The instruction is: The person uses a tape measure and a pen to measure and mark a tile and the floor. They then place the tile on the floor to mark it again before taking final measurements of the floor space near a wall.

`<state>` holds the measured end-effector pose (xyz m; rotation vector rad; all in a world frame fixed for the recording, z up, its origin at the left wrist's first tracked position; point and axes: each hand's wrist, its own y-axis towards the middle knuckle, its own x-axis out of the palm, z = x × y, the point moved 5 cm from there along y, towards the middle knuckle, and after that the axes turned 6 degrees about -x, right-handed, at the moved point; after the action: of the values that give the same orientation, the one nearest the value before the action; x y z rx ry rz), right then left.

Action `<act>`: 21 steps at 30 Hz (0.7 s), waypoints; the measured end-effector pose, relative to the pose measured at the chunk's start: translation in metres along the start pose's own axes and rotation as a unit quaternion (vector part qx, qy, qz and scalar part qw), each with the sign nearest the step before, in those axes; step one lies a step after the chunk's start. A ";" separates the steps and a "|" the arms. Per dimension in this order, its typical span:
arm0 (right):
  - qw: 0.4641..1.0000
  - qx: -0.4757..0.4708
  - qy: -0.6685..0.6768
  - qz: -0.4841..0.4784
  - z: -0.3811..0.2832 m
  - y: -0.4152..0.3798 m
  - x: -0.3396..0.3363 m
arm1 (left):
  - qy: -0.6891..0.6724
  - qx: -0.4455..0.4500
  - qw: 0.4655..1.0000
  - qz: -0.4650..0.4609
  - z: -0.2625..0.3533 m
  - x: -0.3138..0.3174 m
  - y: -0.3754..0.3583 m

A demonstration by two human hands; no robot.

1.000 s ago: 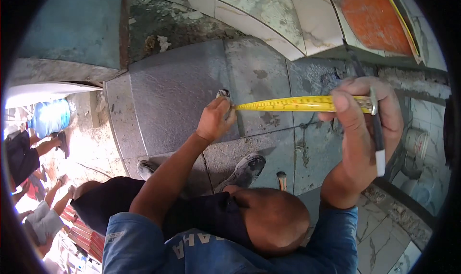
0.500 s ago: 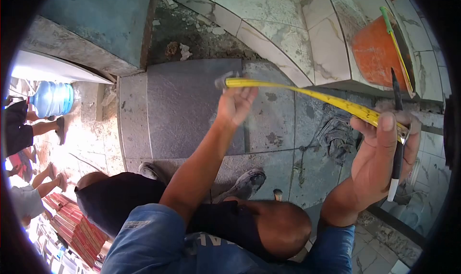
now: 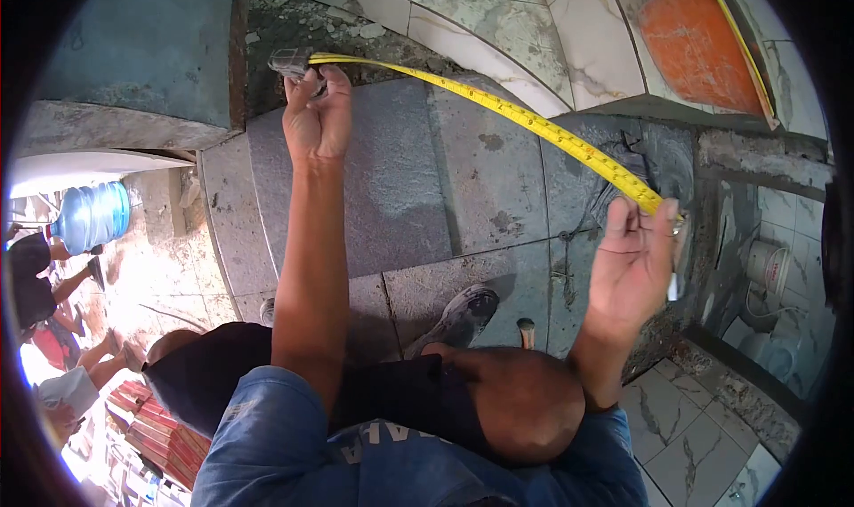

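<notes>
1. Tape measure location: yellow blade [image 3: 532, 123] ran from upper left to the right, looked raised above the gray floor tiles [image 3: 356, 196]; case [image 3: 286, 65] at the far left end, in view over the rubble patch [image 3: 356, 40].
2. Left hand [image 3: 318, 120]: fingers curled around the case, grasping it; exact finger contact partly hidden.
3. Right hand [image 3: 633, 258]: thumb and fingers pinched the blade near its end. A white tip [image 3: 672, 287], probably of a pen, poked out below; grip on it was hidden.
4. Weight, judged: light overall, most of it in the case, so the case wanted a full palm hold.
5. Stiffness, judged: blade thin and springy, stiff enough to span between the hands but bowed in a gentle arc; likely to buckle or twist if pushed, straighter under light tension.
6. Slip, judged: smooth blade could slide through dusty fingers and snap back; edges possibly sharp.
7. Best hold, judged: case by its sides, blade flat between thumb and finger just behind the end, printed face uncovered.
8. Fragility, judged: tough, though a hard crease would spoil the blade.
9. Nearby: dark cloth [image 3: 616, 191] on the floor near the right hand.
</notes>
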<state>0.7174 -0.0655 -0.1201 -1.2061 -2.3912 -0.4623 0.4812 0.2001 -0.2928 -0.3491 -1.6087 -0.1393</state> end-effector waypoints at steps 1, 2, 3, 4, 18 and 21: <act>1.000 0.017 0.012 0.014 0.008 -0.004 -0.005 | 0.042 0.010 0.997 0.065 -0.002 -0.003 -0.001; 0.999 0.033 0.024 0.027 0.013 -0.008 -0.007 | 0.084 0.020 0.988 0.130 -0.003 -0.006 -0.003; 0.999 0.021 0.024 0.023 0.014 -0.012 -0.005 | 0.134 0.001 0.979 0.154 -0.005 -0.015 -0.001; 0.999 0.022 0.027 0.024 0.015 -0.017 0.002 | 0.136 0.003 0.979 0.153 -0.008 -0.020 0.000; 0.935 -0.240 -0.229 -0.126 -0.061 -0.013 0.057 | -0.106 -0.059 0.984 0.132 -0.090 -0.034 -0.004; 0.981 -0.115 -0.147 -0.045 -0.044 -0.003 0.012 | 0.034 -0.030 0.991 0.130 -0.069 -0.032 0.002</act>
<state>0.7177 -0.0795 -0.0768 -1.3484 -2.7120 -0.6443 0.5489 0.1766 -0.3200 -0.5901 -1.4801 -0.0002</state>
